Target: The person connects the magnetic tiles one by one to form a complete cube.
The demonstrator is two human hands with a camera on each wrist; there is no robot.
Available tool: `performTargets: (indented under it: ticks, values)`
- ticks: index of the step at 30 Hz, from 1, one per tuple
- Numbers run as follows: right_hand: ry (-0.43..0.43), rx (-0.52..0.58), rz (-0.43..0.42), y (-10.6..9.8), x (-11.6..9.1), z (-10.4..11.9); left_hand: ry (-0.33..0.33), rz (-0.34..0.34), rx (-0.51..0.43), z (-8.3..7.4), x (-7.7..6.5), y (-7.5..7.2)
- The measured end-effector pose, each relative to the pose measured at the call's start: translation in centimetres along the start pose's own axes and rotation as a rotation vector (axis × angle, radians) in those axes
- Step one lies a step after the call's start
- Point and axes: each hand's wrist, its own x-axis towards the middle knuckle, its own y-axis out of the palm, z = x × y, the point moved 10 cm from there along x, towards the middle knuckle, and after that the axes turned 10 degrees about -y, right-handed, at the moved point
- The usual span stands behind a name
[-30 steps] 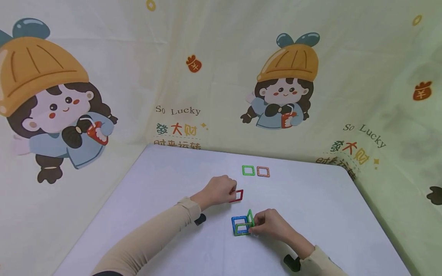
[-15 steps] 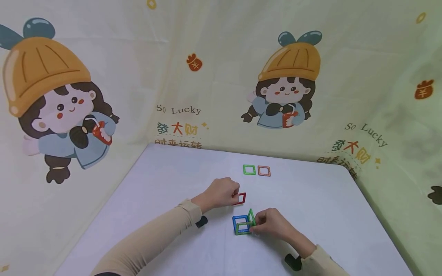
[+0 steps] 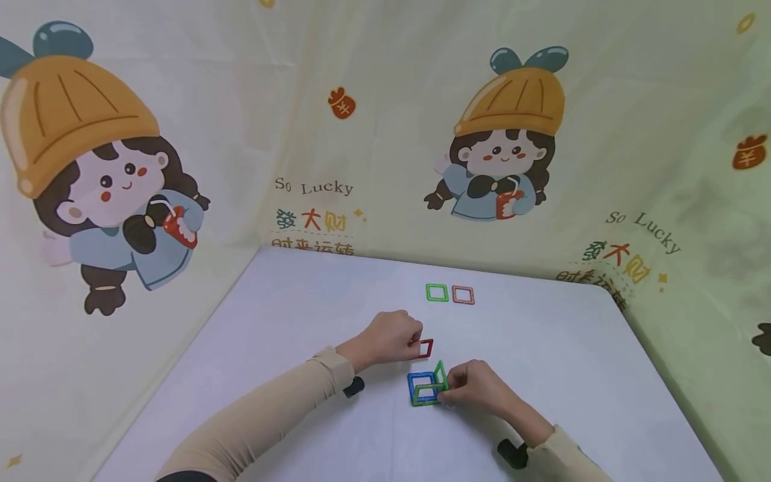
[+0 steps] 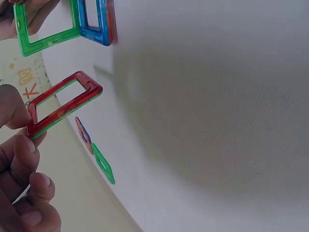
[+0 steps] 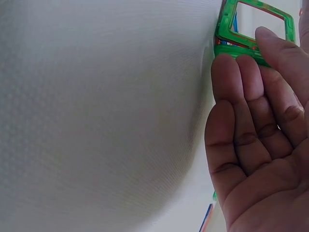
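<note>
My left hand [image 3: 391,337] pinches a square red magnetic tile [image 4: 65,107], green on its underside, between thumb and fingers, above the table. Just nearer me, a blue magnetic tile [image 3: 411,387] lies flat, as the head view shows. Two green tiles stand up from its edges: a front tile [image 3: 426,386] and a right-hand tile [image 3: 440,373]. With thumb and fingertips, my right hand [image 3: 482,388] holds these green tiles at their shared corner. The red tile is apart from this group. In the right wrist view, the thumb overlaps a green tile's opening [image 5: 229,31].
A flat green tile [image 3: 437,292] and a flat orange tile [image 3: 463,294] lie side by side toward the back of the white table [image 3: 289,301]. A printed curtain [image 3: 385,154] hangs behind the table and along its sides.
My left hand has carried the red tile slightly right and nearer the blue and green group. The right hand keeps its hold in place. The head view has shifted a little.
</note>
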Motion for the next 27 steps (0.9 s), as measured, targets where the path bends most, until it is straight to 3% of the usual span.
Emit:
performTargets:
  ticks: [23, 27]
  values:
    - [-0.012, 0.016, -0.021, 0.0, -0.2, 0.2, 0.035, 0.057, -0.053, -1.2, -1.4, 1.7]
    - [-0.014, 0.016, -0.022, 0.0, -0.2, 0.3, 0.063, 0.058, -0.025, -1.6, -1.6, 1.9]
